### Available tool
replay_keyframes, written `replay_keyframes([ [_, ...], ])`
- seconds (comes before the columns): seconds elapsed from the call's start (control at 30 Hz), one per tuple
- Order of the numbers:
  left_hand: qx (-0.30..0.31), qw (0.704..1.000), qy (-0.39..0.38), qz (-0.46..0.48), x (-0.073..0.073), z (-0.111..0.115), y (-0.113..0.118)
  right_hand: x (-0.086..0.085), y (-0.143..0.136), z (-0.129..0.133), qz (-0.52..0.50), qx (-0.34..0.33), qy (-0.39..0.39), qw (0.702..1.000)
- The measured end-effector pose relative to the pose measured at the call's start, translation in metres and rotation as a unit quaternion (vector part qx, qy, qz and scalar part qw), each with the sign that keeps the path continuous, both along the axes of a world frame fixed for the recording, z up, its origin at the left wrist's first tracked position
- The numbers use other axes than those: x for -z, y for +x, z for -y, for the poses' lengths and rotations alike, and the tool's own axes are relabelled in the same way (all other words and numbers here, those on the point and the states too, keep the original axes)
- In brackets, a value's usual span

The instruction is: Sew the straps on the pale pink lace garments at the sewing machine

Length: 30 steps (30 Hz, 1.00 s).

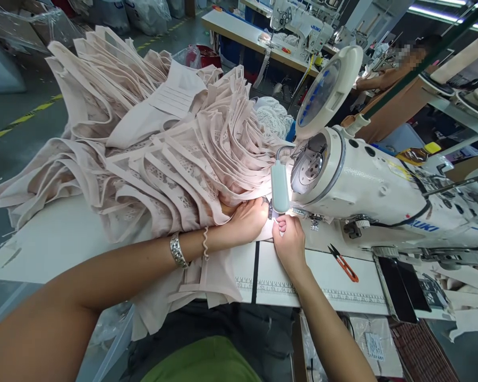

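A long heap of beige lace-trimmed garments [171, 175] lies across the left of the sewing table and runs up to the sewing machine [366, 180]. My left hand [250, 218] is beside the needle area, fingers bent together on the beige fabric; its fingertips are partly hidden. Close to it, my right hand [290, 239] is closed, pinching the fabric's near edge between thumb and fingers. A pale green lamp [280, 187] hangs just above both hands and hides the needle. Orange-handled thread snips [344, 263] lie to the right of my right hand.
A printed ruler strip [322, 295] runs along the front edge. A dark phone [398, 289] lies at the right. Behind the machine stand a round magnifier-like cover [329, 90] and an oil bottle [418, 154]. Another person [398, 101] works beyond, near a second machine [302, 29].
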<state>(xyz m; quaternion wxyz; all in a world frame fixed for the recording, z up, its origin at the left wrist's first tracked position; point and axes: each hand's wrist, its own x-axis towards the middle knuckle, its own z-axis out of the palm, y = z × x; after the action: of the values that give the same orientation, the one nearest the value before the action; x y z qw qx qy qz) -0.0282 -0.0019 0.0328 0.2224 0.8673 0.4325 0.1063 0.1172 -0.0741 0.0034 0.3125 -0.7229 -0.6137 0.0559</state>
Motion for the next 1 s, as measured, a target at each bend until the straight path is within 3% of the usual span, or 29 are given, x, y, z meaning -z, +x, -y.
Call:
replay_keyframes([
  [0.2, 0.045, 0.994, 0.071, 0.066, 0.006, 0.000, -0.004, -0.001, 0.000, 0.000, 0.001, 0.003, -0.001, 1.000],
  [0.37, 0.201, 0.958, 0.203, 0.019, 0.013, 0.015, -0.012, 0.000, 0.000, 0.001, 0.006, -0.004, 0.004, 1.000],
  [0.43, 0.231, 0.940, 0.250, -0.004, 0.019, 0.023, -0.016, 0.001, 0.001, 0.001, 0.008, -0.008, 0.009, 1.000],
  [0.67, 0.218, 0.916, 0.336, -0.004, 0.034, 0.035, -0.021, 0.002, 0.001, 0.001, 0.009, -0.007, 0.012, 1.000],
  [0.9, 0.217, 0.938, 0.270, -0.012, 0.028, 0.035, -0.021, -0.002, 0.002, 0.001, 0.011, -0.014, -0.003, 1.000],
  [1.0, 0.210, 0.941, 0.264, 0.003, 0.029, 0.034, -0.020, -0.010, 0.013, 0.003, -0.002, -0.056, -0.043, 0.998],
])
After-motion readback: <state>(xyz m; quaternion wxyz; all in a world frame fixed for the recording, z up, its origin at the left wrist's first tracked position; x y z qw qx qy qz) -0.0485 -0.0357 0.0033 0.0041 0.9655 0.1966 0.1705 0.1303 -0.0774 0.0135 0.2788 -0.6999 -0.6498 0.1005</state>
